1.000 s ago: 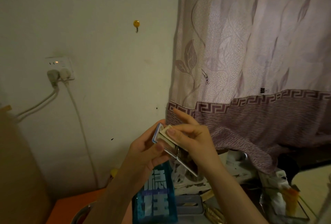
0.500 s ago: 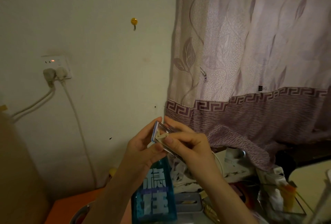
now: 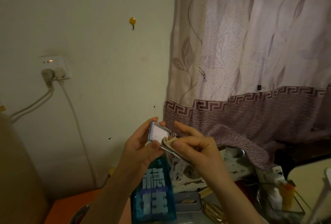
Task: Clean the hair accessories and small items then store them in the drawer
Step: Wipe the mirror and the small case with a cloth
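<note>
My left hand [image 3: 138,145] grips a small rectangular mirror [image 3: 158,133] with a blue rim and a metal wire stand, held up in front of the wall. My right hand [image 3: 195,147] pinches a folded beige cloth [image 3: 167,142] against the mirror's lower right corner. The mirror's lower edge is hidden behind the cloth and my fingers. No drawer is in view.
A blue bottle [image 3: 154,193] with white characters stands just below my hands. Behind it are a grey tin [image 3: 187,201], white clutter and a glass box [image 3: 279,200] at the right. An orange tabletop [image 3: 71,207] lies lower left. A patterned curtain [image 3: 250,62] hangs at the right; plugged cables [image 3: 53,77] run down the wall.
The cloth in my right hand has slid from the mirror's upper part down to its lower right corner, uncovering the mirror's face. Both hands stay in about the same place.
</note>
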### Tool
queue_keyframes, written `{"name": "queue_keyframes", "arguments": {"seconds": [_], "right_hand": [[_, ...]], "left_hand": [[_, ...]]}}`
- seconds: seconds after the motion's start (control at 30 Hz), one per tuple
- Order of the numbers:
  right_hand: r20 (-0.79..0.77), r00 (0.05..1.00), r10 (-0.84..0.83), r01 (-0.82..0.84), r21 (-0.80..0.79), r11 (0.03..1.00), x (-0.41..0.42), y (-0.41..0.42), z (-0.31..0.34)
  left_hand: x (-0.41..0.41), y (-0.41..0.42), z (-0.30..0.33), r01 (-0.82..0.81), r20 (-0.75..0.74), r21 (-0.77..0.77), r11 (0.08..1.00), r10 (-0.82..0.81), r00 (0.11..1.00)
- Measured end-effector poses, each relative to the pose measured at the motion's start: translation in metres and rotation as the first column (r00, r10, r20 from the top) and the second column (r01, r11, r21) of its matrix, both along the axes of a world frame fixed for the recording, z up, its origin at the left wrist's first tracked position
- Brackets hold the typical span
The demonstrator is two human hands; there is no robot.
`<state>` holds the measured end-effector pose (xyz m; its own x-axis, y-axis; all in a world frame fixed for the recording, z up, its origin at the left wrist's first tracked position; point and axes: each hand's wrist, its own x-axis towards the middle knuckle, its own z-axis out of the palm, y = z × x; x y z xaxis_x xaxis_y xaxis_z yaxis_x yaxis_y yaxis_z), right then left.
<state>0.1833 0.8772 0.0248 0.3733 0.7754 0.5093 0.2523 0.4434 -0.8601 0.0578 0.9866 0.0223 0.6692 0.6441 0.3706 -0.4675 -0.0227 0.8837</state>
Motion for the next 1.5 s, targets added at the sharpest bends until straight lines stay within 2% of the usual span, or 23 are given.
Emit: {"name": "queue_keyframes", "arguments": {"seconds": [0.07,0.2,0.6,0.73,0.93,1.1,1.37,1.5], "right_hand": [[-0.009,1.000,-0.025,0.025,0.037,0.999,0.001,0.000,0.001],[-0.176,0.981,-0.077,0.105,0.156,0.982,0.008,0.003,0.004],[-0.192,0.972,-0.138,0.170,0.157,0.973,0.000,0.017,-0.005],[-0.235,0.968,-0.088,0.126,0.152,0.980,-0.005,0.023,0.000],[-0.155,0.986,-0.062,0.085,0.148,0.985,-0.007,0.021,0.002],[0.002,0.995,-0.101,0.099,0.194,0.976,-0.011,0.015,-0.007],[-0.001,0.998,-0.065,0.064,0.189,0.980,-0.005,0.014,-0.009],[0.062,0.988,-0.143,0.127,0.208,0.970,0.001,0.009,-0.014]], "left_hand": [[0.001,0.001,-0.001,0.015,0.000,-0.036,0.999,-0.015,1.000],[0.001,-0.001,0.000,0.042,-0.021,-0.032,0.999,-0.043,0.999],[0.001,-0.005,0.000,0.008,-0.072,0.036,0.999,-0.005,0.997],[0.004,-0.007,-0.002,0.040,-0.112,0.069,0.997,-0.032,0.993],[0.004,-0.003,-0.005,0.029,-0.088,0.072,0.997,-0.022,0.996],[0.005,0.000,-0.005,-0.011,-0.060,0.066,0.998,0.015,0.998],[0.009,0.002,-0.006,-0.041,-0.042,0.049,0.998,0.043,0.998],[0.006,0.003,-0.009,-0.040,-0.030,0.030,0.999,0.041,0.999]]}}
